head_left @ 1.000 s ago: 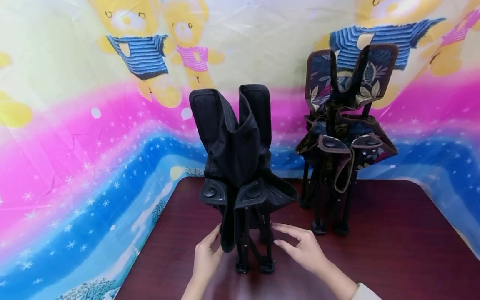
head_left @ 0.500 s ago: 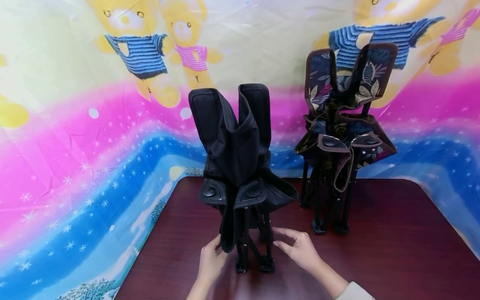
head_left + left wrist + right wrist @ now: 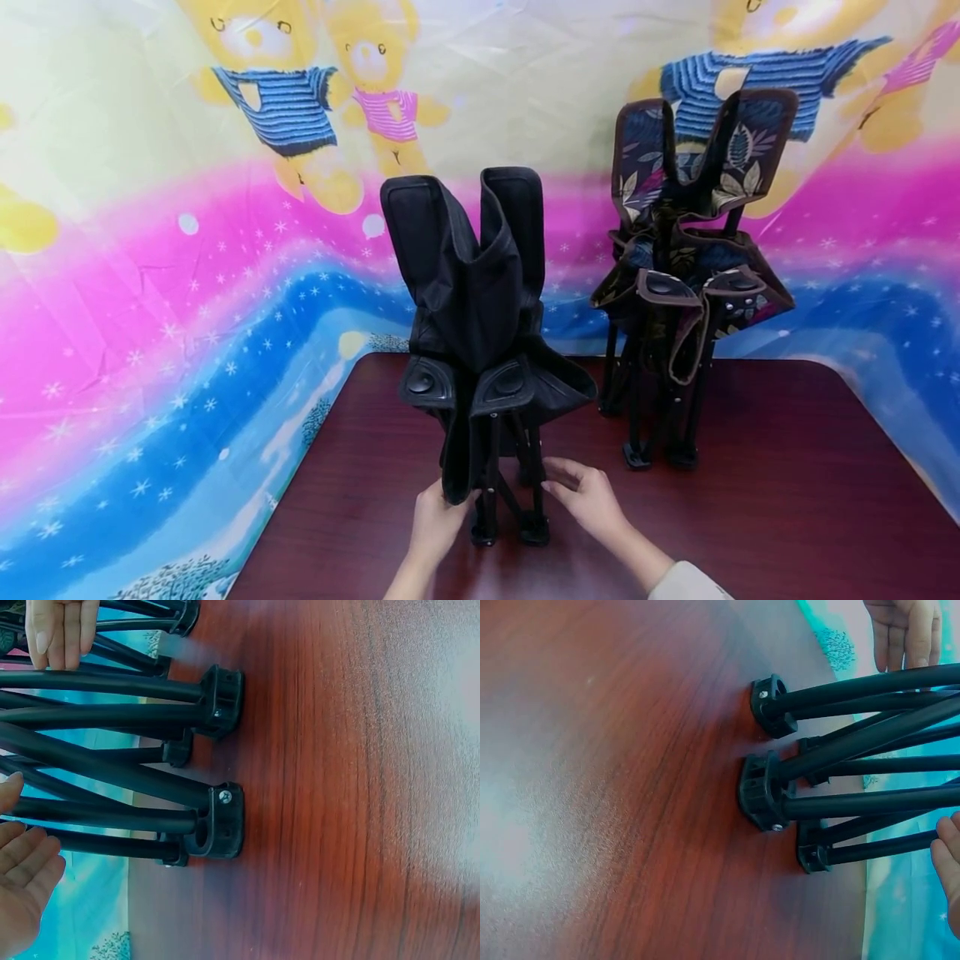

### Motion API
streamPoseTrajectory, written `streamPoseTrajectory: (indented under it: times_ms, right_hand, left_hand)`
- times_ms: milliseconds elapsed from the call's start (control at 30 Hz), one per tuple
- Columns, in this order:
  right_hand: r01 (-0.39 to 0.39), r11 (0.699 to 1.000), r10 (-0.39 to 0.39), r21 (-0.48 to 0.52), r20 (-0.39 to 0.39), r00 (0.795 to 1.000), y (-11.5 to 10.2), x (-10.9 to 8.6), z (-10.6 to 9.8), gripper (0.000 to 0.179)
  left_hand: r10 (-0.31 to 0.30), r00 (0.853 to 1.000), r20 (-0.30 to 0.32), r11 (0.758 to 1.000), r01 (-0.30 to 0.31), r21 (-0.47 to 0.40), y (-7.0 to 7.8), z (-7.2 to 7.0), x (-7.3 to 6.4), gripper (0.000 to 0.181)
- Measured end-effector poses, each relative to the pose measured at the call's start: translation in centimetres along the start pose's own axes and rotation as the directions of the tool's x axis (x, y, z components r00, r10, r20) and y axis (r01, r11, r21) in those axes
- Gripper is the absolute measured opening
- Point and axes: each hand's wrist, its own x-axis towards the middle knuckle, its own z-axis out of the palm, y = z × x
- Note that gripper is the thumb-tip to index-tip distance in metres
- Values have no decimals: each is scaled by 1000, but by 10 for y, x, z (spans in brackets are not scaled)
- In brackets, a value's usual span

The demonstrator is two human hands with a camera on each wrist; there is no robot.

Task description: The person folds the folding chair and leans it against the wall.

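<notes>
A folded black camping chair (image 3: 483, 308) stands upright on the table in the head view, its fabric bunched above thin legs. My left hand (image 3: 441, 521) is at the left side of its legs, partly behind a hanging fabric flap. On the opposite side, my right hand (image 3: 594, 502) has its fingertips right at a leg. The left wrist view shows my left hand (image 3: 26, 892) with fingers extended beside the black tube legs (image 3: 112, 716). In the right wrist view, fingers of my right hand (image 3: 949, 855) overlap the end of a tube. Black plastic feet (image 3: 761, 791) rest on the tabletop.
A second folded chair (image 3: 738, 167), with leaf-patterned fabric, stands behind and to the right on the dark red wooden table (image 3: 810, 508). A backdrop cloth (image 3: 247, 225) printed with bears hangs behind the table's back edge.
My left hand has moved right and slightly down, closer in to the legs. My right hand has shifted slightly left and down. The chairs stay in place.
</notes>
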Motion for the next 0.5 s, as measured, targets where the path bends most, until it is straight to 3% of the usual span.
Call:
streamPoseTrajectory:
  times_ms: [233,500]
  right_hand:
    - [12,1000,-12,7,-24,1000,5,1,5,25]
    - [7,1000,-7,3,-46,999,4,4,9,22]
  left_hand:
    - [-9,1000,6,999,9,31,-2,4,1,10]
    - [21,999,-32,994,-17,104,-3,9,4,10]
